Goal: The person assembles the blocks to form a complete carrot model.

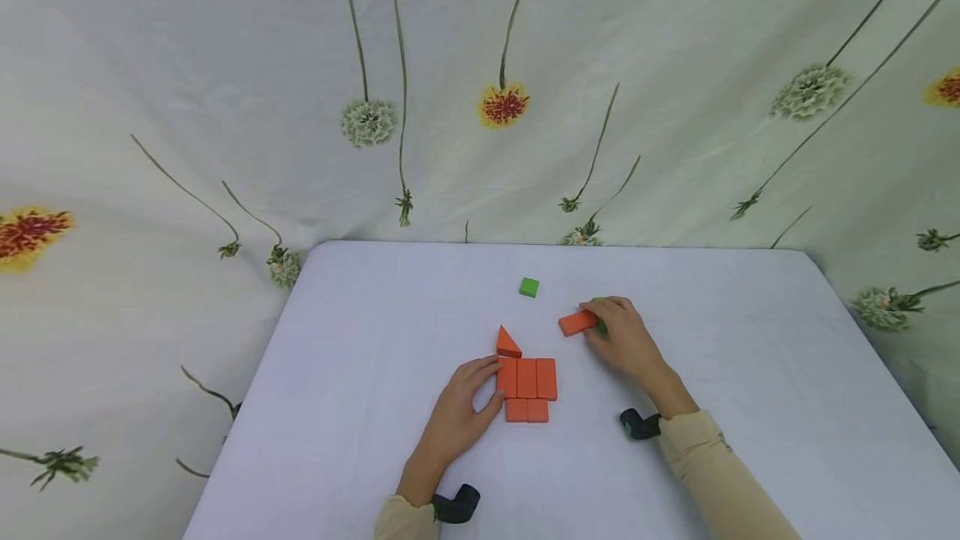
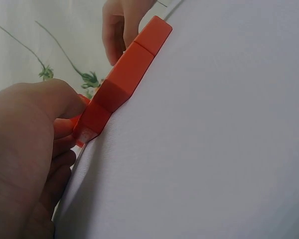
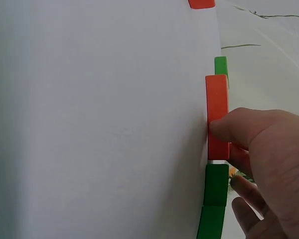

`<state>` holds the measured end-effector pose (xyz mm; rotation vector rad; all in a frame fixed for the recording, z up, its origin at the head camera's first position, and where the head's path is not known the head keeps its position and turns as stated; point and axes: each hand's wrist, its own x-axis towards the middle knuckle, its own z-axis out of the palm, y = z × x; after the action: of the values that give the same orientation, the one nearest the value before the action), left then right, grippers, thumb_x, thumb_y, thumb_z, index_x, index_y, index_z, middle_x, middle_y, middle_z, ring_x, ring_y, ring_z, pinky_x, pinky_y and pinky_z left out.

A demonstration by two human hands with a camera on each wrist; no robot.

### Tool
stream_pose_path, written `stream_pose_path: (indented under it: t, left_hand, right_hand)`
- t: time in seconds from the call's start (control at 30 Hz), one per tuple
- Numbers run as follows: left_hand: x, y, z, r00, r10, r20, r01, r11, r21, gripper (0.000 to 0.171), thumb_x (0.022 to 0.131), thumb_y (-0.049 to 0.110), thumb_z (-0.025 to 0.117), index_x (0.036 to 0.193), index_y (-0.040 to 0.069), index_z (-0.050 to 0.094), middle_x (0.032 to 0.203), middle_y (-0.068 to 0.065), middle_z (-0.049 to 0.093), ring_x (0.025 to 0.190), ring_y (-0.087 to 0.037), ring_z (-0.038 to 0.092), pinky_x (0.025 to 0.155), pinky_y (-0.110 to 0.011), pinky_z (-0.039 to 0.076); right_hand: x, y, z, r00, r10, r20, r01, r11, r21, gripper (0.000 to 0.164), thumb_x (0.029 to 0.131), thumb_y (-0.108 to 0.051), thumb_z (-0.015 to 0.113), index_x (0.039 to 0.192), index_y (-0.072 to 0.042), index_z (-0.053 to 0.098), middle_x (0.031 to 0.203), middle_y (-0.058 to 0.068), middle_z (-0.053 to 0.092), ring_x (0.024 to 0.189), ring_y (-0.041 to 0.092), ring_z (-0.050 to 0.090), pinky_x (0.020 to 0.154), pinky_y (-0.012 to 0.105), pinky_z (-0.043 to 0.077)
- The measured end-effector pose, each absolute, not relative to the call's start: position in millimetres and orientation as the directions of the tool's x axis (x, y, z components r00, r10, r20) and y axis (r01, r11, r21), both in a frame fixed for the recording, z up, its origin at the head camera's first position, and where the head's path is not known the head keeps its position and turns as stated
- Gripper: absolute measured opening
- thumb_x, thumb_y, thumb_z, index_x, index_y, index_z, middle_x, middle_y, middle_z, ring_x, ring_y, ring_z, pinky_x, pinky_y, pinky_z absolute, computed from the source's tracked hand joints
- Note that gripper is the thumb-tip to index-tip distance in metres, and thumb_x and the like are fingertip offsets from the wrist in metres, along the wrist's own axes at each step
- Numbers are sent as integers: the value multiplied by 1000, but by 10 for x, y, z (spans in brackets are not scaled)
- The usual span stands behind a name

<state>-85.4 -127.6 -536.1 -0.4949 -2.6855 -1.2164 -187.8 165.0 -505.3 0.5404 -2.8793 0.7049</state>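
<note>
Currently, both hands are at work with small orange and green blocks on the white tabletop (image 1: 360, 340). The right hand (image 1: 624, 338) holds an orange rectangular block (image 1: 577, 322), pinched narrowly with the thumb on its near face and the fingers behind it. Just beside one end of that piece sit two green blocks (image 3: 216, 184), lined up end to end in the right wrist view and mostly hidden by the hand in the head view. Apart from them, nearer the far edge, lies a lone green block (image 1: 529, 287).

To the left, the left hand (image 1: 457, 411) grips the leftmost long orange block (image 1: 507, 378) of a flat cluster, its thumb near the lower end and a bent finger near the upper. Two more long orange blocks (image 1: 536, 378) lie side by side to its right, and two short orange blocks (image 1: 527, 411) form a row against the near side. An orange triangular block (image 1: 508, 343) stands at the far side of the leftmost piece, its point away from the person; whether they touch is unclear.

Beige sleeves (image 1: 723, 469) and black wrist devices (image 1: 457, 504) show below the hands. Beyond the tabletop hangs a pale floral cloth (image 1: 675, 148).
</note>
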Motion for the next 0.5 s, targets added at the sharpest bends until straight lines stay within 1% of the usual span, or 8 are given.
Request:
stream_pose_path:
  t: [0.23,0.37,0.5]
  left_hand:
    - [-855,-1276,-5353,-937,233,260,349,622,701,44,95,14,75,137,5,65,143,-6,62,135,-24,55,110,-43,51]
    - [-848,-1274,-5348,-938,233,257,347,622,702,44,95,13,75,137,5,65,143,-6,61,135,-24,55,110,-43,51]
    - [-849,-1272,-5346,-936,234,264,353,623,698,44,95,13,75,136,5,65,143,-6,61,135,-25,56,110,-43,51]
  right_hand:
    - [-1857,1660,-5036,-918,-333,215,-393,839,-376,37,88,-13,82,122,-4,72,127,18,69,123,41,55,106,57,48]
    - [-1834,1660,-5034,-920,-325,217,-387,840,-381,35,87,-17,83,119,-6,73,125,17,70,121,40,55,104,58,48]
    - [-1809,1652,-5024,-929,-304,212,-368,833,-414,34,87,-19,83,118,-7,74,123,16,71,119,39,56,103,56,49]
